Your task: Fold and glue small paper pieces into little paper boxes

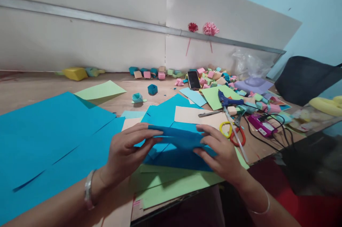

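Observation:
A strip of blue paper (179, 135), bent lengthwise, stretches between my two hands above the table. My left hand (132, 148) pinches its left end, fingers on top and thumb below. At the other end my right hand (217, 148) grips the paper between thumb and fingers. Under the strip lie more blue sheets (184, 159), with pale green sheets (165, 188) beneath them at the table's front edge. Just beyond my hands rests a cream paper piece (187, 114), with a slim metal cutter-like tool (210, 114) lying across its right part.
Large blue sheets (53, 141) cover the left side. On the right are scissors (236, 132), a blue glue gun (227, 99) and a magenta power strip (260, 125) with black cables. Farther back lie a phone (193, 79), small folded paper boxes (152, 89) and heaped colourful paper pieces (211, 74).

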A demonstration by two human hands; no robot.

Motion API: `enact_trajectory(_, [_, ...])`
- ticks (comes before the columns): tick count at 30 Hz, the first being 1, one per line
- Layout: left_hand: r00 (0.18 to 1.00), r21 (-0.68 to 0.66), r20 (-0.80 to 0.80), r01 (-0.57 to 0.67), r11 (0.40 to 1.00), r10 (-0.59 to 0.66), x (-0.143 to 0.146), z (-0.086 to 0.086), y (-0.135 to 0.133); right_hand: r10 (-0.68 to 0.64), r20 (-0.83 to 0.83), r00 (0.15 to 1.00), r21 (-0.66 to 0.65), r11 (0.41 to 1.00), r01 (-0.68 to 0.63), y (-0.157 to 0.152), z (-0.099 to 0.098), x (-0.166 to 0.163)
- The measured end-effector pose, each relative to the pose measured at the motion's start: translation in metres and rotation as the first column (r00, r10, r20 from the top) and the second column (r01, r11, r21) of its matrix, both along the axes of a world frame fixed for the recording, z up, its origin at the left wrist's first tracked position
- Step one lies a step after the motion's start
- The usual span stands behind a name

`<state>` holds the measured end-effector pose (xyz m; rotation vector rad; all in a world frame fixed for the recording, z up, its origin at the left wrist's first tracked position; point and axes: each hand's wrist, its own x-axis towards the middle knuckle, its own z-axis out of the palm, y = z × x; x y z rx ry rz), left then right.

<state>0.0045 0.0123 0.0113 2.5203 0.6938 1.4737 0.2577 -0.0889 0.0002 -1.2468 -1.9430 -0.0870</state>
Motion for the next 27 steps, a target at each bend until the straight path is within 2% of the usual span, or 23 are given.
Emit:
enact_trajectory(3, [1.000, -0.119, 0.028, -0.009, 0.993, 0.013, 0.002, -0.001, 0.000, 0.000, -0.118, 0.993, -0.025, 1.000, -0.003, -0.002, -0.003, 0.000])
enact_trajectory(6, [0.994, -0.264, 0.083, -0.050, 0.963, 0.074, 0.004, -0.006, 0.004, -0.087, -0.264, 0.960, -0.047, 0.996, 0.078, -0.003, -0.010, -0.002])
enact_trajectory(8, [0.988, -0.377, 0.100, -0.069, 0.923, 0.114, 0.005, -0.009, 0.006, -0.137, -0.356, 0.925, -0.122, 0.988, 0.099, -0.002, -0.013, -0.005])
enact_trajectory(12, [0.984, -0.557, 0.113, -0.053, 0.829, 0.138, 0.007, -0.012, 0.006, -0.193, -0.503, 0.842, -0.325, 0.945, 0.022, 0.002, -0.013, -0.009])
enact_trajectory(16, [0.965, -0.594, 0.179, -0.050, 0.803, 0.193, 0.011, -0.011, 0.004, -0.245, -0.520, 0.818, -0.346, 0.936, 0.061, 0.005, -0.010, -0.009])
enact_trajectory(21, [0.975, -0.639, 0.173, 0.000, 0.770, 0.143, 0.013, -0.006, 0.000, -0.296, -0.507, 0.809, -0.324, 0.936, 0.139, 0.005, -0.011, -0.006])
enact_trajectory(24, [0.975, -0.627, 0.196, 0.046, 0.777, 0.101, 0.013, -0.006, 0.000, -0.303, -0.478, 0.824, -0.348, 0.927, 0.139, 0.003, -0.010, -0.003])
enact_trajectory(27, [0.978, -0.621, 0.201, 0.078, 0.780, 0.062, 0.013, -0.007, 0.000, -0.266, -0.461, 0.846, -0.409, 0.910, 0.063, 0.002, -0.008, -0.001])
